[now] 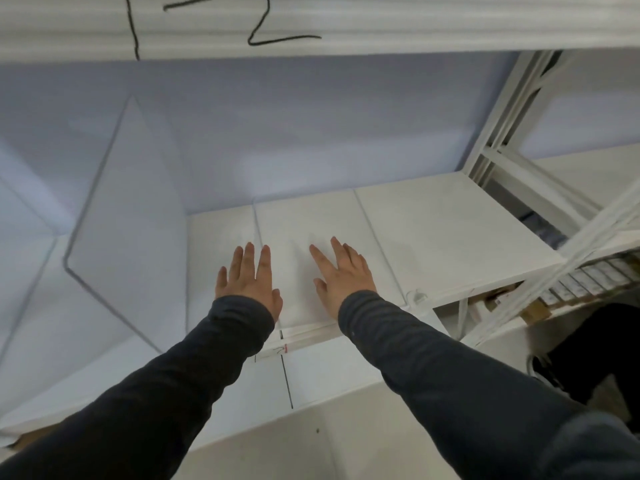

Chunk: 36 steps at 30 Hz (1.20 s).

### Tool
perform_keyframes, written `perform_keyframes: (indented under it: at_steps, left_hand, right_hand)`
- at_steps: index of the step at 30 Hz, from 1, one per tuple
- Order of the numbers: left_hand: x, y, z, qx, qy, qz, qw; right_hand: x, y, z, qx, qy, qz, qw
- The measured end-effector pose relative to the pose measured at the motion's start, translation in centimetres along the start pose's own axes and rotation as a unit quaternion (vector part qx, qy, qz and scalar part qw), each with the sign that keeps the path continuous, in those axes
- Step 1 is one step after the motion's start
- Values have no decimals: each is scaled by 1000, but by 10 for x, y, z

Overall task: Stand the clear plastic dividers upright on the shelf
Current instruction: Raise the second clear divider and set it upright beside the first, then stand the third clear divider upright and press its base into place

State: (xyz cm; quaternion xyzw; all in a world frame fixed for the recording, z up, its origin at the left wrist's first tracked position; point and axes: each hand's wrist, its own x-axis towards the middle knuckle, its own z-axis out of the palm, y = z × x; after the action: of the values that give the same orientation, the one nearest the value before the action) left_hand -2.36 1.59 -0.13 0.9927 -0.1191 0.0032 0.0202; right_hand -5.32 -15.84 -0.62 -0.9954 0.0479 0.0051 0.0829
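Observation:
A clear plastic divider (128, 216) stands upright on the white shelf (450, 237), to the left of my hands. A second clear divider (311, 220) lies flat on the shelf, its edges showing as faint lines. My left hand (247, 280) rests palm down with fingers spread at the flat divider's left edge. My right hand (341, 271) lies palm down on the flat sheet, fingers spread. Neither hand grips anything. Both arms wear dark sleeves.
The shelf above (311, 26) carries black handwritten marks. A white metal upright (498, 126) closes the bay on the right, with a neighbouring rack holding small boxes (585, 282). A clear clip (417, 297) sits at the shelf's front rail.

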Motion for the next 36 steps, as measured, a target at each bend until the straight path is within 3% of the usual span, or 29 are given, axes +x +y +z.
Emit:
perform_keyframes:
  at_steps: [10, 16, 24, 28, 36]
  left_hand:
    - [15, 22, 13, -59, -43, -65, 995]
    - [19, 41, 20, -88, -72, -157, 981]
    - [21, 47, 28, -138, -102, -317, 933]
    - [16, 47, 33, -130, -92, -373, 914]
    - [13, 58, 36, -184, -87, -388, 899]
  right_hand:
    - [10, 42, 5, 13, -17, -3, 1000]
    - [27, 82, -8, 6, -38, -21, 999]
    - [39, 122, -9, 10, -93, -44, 995]
    - [46, 136, -11, 37, -123, -17, 992]
    - [44, 149, -16, 141, -184, 53, 971]
